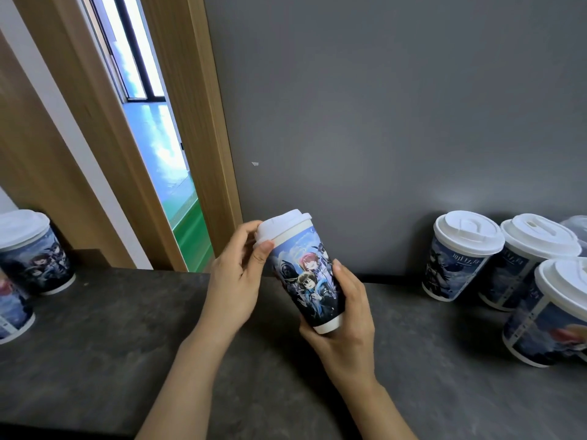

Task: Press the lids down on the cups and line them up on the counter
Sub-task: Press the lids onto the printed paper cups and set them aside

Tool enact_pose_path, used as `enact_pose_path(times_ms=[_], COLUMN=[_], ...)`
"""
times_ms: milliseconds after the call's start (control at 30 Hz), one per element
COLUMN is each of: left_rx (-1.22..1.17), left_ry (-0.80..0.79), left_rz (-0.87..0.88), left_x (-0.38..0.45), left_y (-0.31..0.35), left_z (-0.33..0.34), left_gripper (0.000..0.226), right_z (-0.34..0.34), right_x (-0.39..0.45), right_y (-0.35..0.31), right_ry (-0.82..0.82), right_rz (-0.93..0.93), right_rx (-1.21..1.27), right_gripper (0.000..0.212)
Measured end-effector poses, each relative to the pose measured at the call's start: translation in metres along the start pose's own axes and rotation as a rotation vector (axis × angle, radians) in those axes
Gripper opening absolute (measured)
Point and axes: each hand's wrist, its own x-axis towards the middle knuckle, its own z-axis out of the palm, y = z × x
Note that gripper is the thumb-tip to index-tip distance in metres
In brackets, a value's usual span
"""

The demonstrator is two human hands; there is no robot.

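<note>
Both forearms enter from the near edge above the dark counter (104, 338). Right hand (344, 315) is curled round the lower body and base of the printed cup (309, 274), holding it clear of the counter and tilted, top leaning away to the left; this grip appears meant to brace the cup from below. Left hand (236, 274) sits just left of the cup's top, thumb on the near edge of the white lid (284, 225) and fingers wrapped behind it, pinching the rim. Judgement: the lid is being seated, the two hands working against each other; whether it is fully snapped down cannot be told from this angle.

Well off to the right of the right hand, three lidded cups (460, 258) stand upright in a loose cluster, touching or nearly so, not in a line. Well off to the left of the left hand, two more lidded cups (30, 252) stand at the frame edge. Beyond everything, a grey wall (381, 106) backs the counter, with a wooden door frame (203, 122) at far left.
</note>
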Motion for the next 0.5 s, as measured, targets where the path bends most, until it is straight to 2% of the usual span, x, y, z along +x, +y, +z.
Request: enact_pose_path(times_ms=[133,500], left_rx=[-0.069,-0.209], left_ry=[-0.025,-0.047], left_rz=[-0.016,-0.051], left_x=[0.000,-0.002], left_y=[-0.005,-0.012], left_z=[0.001,0.003], left_gripper=[0.016,0.019], right_z=[-0.001,-0.001], right_x=[0.001,0.003], right_y=[-0.001,-0.006], right_ry=[0.062,0.120], right_rz=[-0.039,-0.095], right_rx=[-0.025,-0.049], right_gripper=[0.081,0.065])
